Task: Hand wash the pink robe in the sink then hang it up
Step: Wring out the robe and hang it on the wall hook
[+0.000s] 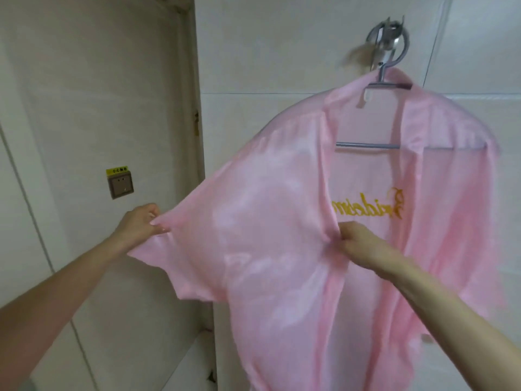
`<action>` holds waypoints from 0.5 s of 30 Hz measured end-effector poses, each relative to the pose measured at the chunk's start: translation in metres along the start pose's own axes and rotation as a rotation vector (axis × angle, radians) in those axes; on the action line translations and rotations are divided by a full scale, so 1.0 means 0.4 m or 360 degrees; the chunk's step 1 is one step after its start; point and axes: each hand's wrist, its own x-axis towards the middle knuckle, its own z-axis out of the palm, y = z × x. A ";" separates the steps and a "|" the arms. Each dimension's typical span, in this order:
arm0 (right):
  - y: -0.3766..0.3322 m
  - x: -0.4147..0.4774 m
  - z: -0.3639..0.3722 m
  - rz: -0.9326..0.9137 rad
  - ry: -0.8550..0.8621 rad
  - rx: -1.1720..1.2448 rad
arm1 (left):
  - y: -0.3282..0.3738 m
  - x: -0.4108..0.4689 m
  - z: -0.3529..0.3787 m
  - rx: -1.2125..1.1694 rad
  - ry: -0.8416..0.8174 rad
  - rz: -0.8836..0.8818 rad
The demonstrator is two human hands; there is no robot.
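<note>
I see pink robe (pixel 267 235) with paler blotches and yellow embroidered script (pixel 366 210), grey hanger (pixel 366 144), white tiled wall (pixel 282 52), brown socket (pixel 121 185) with yellow label (pixel 117 170).

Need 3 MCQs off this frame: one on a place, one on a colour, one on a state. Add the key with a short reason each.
1. Where does the grey hanger hang?
A) on a wall hook
B) on a door handle
C) on a shower rail

2. What colour is the embroidered lettering on the pink robe?
A) black
B) golden yellow
C) blue

3. What is the left hand doing?
A) hanging idle
B) pressing flat on the wall
C) pinching the robe's sleeve edge

Key:
1 A: the hanger's top loops over the metal hook on the tiled wall.
2 B: the script shows golden yellow against the pink cloth.
3 C: its fingers pinch the sleeve edge and hold it stretched out sideways, while the right hand grips the front edge.
</note>
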 end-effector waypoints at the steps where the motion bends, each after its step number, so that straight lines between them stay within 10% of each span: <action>1: 0.004 0.006 0.006 -0.0038 -0.0040 0.0009 | -0.001 -0.004 -0.002 -0.0012 -0.0011 0.0017; 8: 0.021 -0.006 0.033 -0.0110 -0.0199 0.0548 | -0.004 -0.019 -0.027 0.0008 -0.0099 -0.0007; 15: 0.021 0.001 0.029 -0.0162 0.0073 0.0035 | -0.017 -0.034 -0.041 -0.0124 -0.0094 -0.0051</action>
